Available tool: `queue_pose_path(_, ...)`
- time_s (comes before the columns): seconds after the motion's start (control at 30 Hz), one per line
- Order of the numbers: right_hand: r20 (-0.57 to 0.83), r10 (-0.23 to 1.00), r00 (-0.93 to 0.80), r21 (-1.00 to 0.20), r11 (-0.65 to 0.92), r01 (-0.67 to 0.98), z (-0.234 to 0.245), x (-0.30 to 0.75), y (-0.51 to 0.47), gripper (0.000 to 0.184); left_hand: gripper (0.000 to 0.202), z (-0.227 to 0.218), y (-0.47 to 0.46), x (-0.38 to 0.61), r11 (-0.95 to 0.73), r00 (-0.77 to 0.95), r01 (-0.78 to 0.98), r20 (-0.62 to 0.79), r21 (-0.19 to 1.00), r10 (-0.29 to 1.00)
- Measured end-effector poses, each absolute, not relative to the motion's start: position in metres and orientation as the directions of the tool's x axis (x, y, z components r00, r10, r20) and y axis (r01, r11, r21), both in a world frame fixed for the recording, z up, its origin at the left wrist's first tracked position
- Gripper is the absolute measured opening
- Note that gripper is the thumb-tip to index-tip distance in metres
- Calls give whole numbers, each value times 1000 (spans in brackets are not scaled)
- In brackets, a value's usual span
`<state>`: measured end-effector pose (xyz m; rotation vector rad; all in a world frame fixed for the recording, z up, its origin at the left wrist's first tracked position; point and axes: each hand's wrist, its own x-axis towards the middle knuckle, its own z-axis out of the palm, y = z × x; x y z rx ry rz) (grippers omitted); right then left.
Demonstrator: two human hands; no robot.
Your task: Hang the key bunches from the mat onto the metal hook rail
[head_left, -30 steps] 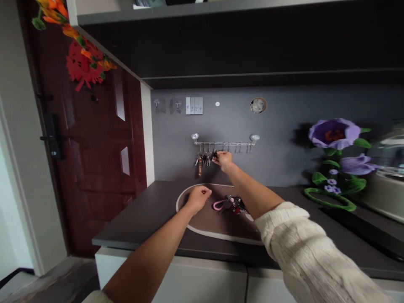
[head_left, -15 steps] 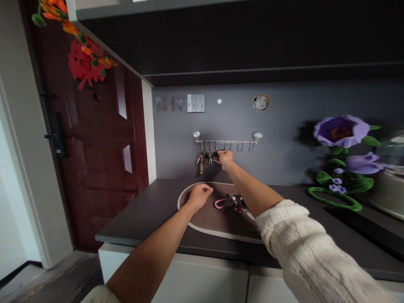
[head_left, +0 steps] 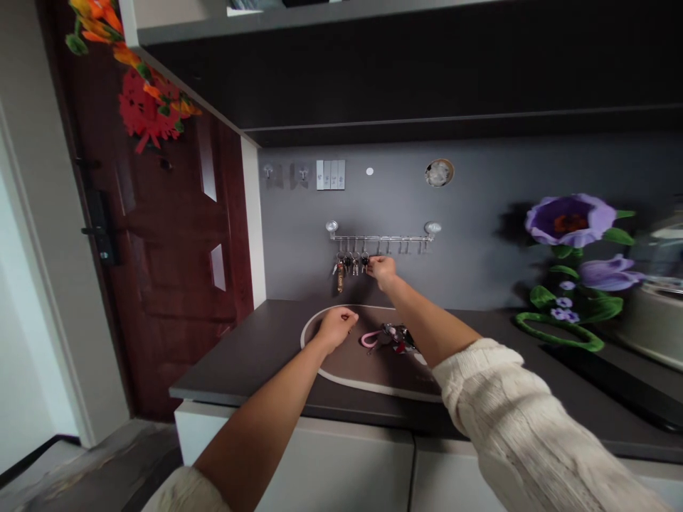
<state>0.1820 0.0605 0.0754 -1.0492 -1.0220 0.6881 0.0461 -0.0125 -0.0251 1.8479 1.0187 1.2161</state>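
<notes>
My right hand (head_left: 383, 272) reaches up to the wall rack (head_left: 381, 239), its fingers pinched at a bunch of keys (head_left: 365, 262) with a dark head that hangs from one of the hooks. Left of it hang several more keys (head_left: 355, 266) and a brown key tag (head_left: 340, 277) with lettering. Lower down, my left hand (head_left: 337, 327) hovers over the brown mat (head_left: 341, 363) with its fingers curled closed; what they hold, if anything, is hidden. On the mat, between my arms, lies a pile of keys (head_left: 392, 338) with a pink strap loop (head_left: 369, 340).
A dark shelf (head_left: 373, 78) overhangs the counter (head_left: 229, 355). Purple fabric flowers (head_left: 570, 220) and a pale pot-like appliance (head_left: 651, 320) stand at the right, near a long black object (head_left: 613, 387). At the left is a dark red door (head_left: 176, 284).
The view has shifted slightly. Both hands stay at nearly the same places, the right one at the hanging keys and the left one above the mat.
</notes>
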Motion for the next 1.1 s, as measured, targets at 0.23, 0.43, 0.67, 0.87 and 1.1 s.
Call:
queue_pose_path(0.23,277,870,407,-953,303,3,68,188,26,13,16,-21,-20,44,-459,277,257,390,851,878)
queue_pose_path(0.43,317,892,322,-948,297,109,47,200,-9,8,18,-17,-28,42,-482,310,295,394,825,865)
queue_pose_path(0.67,440,866,239,-873,349,341,14,215,-42,9,18,-14,-35,53,-416,273,325,337,849,901)
queue_pose_path(0.87,546,818,181,-698,324,639,-3,225,-62,14,16,-8,-40,72,-477,315,338,380,812,870)
queue_pose_path(1.1,566,823,58,-491,280,825,-6,224,-67,21,25,-16,-24,79,-672,506,396,462,626,728)
